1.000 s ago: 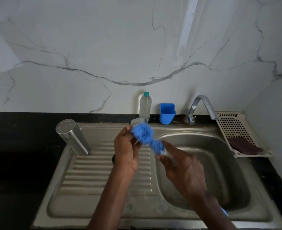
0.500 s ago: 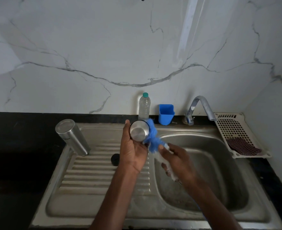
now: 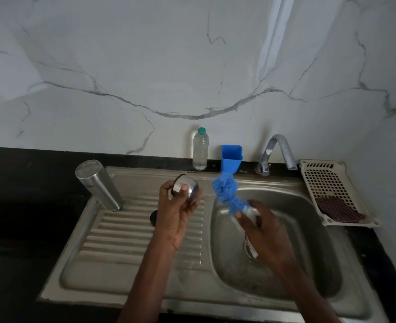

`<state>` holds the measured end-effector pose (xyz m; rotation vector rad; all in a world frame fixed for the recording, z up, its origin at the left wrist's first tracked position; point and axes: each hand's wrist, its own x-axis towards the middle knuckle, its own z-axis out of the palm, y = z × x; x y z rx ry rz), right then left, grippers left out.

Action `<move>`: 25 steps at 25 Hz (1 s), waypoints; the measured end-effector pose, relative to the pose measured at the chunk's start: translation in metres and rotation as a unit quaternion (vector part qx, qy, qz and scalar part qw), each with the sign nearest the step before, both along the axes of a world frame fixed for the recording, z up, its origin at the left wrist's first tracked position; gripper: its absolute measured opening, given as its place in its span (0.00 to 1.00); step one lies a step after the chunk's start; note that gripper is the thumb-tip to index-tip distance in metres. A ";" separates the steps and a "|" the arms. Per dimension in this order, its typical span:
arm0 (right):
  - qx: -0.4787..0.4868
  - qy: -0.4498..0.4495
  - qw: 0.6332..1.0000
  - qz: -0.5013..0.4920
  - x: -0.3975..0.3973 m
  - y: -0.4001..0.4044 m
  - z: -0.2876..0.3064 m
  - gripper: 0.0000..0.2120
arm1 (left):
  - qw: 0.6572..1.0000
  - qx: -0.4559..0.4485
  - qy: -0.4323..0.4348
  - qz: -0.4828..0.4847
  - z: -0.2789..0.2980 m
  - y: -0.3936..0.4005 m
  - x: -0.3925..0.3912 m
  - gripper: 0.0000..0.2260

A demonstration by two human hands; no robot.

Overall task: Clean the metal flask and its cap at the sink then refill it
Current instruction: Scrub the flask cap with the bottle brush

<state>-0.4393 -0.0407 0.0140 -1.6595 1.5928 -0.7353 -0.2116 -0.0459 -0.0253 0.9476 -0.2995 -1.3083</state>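
Cylindrical brushed-steel flask [image 3: 99,185] stands inverted on the ribbed drainboard [image 3: 127,231], leaning left. Left hand [image 3: 177,210] grips the rounded steel cap [image 3: 185,188], its inside hidden. Right hand [image 3: 259,227] grips a brush [image 3: 227,192]: fluffy blue head angled up-left, white handle largely hidden, above the basin [image 3: 285,252].

A clear plastic bottle [image 3: 200,150] with a green top stands against the marble wall [image 3: 145,66], just beside a blue cup [image 3: 231,156]. A cream perforated tray [image 3: 327,183] holds a dark, possibly woven, scrubbing pad [image 3: 339,209].
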 end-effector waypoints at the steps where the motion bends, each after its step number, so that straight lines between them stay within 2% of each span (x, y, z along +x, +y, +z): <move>1: -0.024 0.044 0.998 0.030 -0.008 -0.004 0.003 0.15 | 0.999 0.015 -0.028 -0.008 -0.001 0.000 0.003 0.33; 2: -0.054 0.096 0.992 0.064 -0.015 -0.009 0.007 0.18 | 0.998 0.025 -0.051 -0.021 -0.003 0.001 0.005 0.36; 5: -0.138 0.205 0.956 0.160 -0.029 -0.023 0.015 0.22 | 0.997 0.000 -0.041 -0.069 -0.003 0.009 0.006 0.24; 7: -0.179 0.208 0.937 0.217 -0.026 -0.024 0.012 0.23 | 0.993 -0.021 -0.064 -0.095 -0.001 0.008 0.004 0.28; 9: -0.196 0.213 0.932 0.219 -0.012 -0.016 0.006 0.22 | 0.989 -0.046 -0.094 -0.105 0.004 0.006 -0.007 0.34; 10: -0.177 0.194 0.945 0.193 -0.004 -0.013 0.002 0.19 | 0.989 -0.054 -0.109 -0.084 0.007 0.006 -0.014 0.34; 11: -0.109 0.125 0.974 0.157 0.003 -0.011 -0.001 0.16 | 0.989 -0.067 -0.115 -0.067 0.008 0.006 -0.020 0.34; 12: -0.002 -0.018 0.993 0.119 0.011 -0.012 -0.001 0.14 | 0.988 -0.082 -0.115 -0.058 0.011 0.006 -0.024 0.34; 13: 0.096 -0.148 0.981 0.081 0.018 -0.013 -0.002 0.15 | 0.988 -0.097 -0.107 -0.058 0.014 0.007 -0.027 0.34; 14: 0.132 -0.212 0.966 0.064 0.021 -0.012 -0.001 0.14 | 0.990 -0.099 -0.088 -0.056 0.017 0.009 -0.025 0.36; 15: 0.109 -0.203 0.971 0.066 0.020 -0.011 0.000 0.14 | 0.994 -0.078 -0.061 -0.055 0.020 0.009 -0.023 0.38; 16: 0.040 -0.126 0.988 0.085 0.017 -0.008 0.001 0.14 | 0.997 -0.029 -0.051 -0.046 0.026 0.010 -0.023 0.39; 17: -0.057 -0.003 0.993 0.100 0.010 -0.007 -0.003 0.15 | 0.996 0.040 -0.076 -0.028 0.030 0.010 -0.024 0.37; 18: -0.145 0.106 0.978 0.108 0.006 -0.005 -0.005 0.18 | 0.990 0.089 -0.112 -0.016 0.030 0.009 -0.028 0.34; 20: -0.244 0.219 0.937 0.118 0.004 -0.006 -0.009 0.22 | 0.980 0.123 -0.155 -0.020 0.029 0.009 -0.037 0.28; 21: -0.234 0.201 0.942 0.129 0.006 -0.005 -0.009 0.21 | 0.982 0.112 -0.151 -0.018 0.027 0.007 -0.038 0.26; 22: -0.148 0.109 0.976 0.116 0.009 -0.004 -0.005 0.17 | 0.991 0.079 -0.107 -0.023 0.028 0.008 -0.038 0.25; 23: -0.013 -0.078 0.993 0.088 0.013 -0.006 -0.003 0.11 | 0.999 0.025 -0.035 -0.033 0.027 0.011 -0.034 0.25; 24: 0.120 -0.225 0.965 0.068 0.017 -0.006 0.002 0.08 | 0.998 -0.031 0.039 -0.039 0.026 0.014 -0.029 0.26; 25: 0.177 -0.295 0.937 0.063 0.019 -0.003 0.007 0.09 | 0.994 -0.061 0.084 -0.035 0.024 0.016 -0.024 0.27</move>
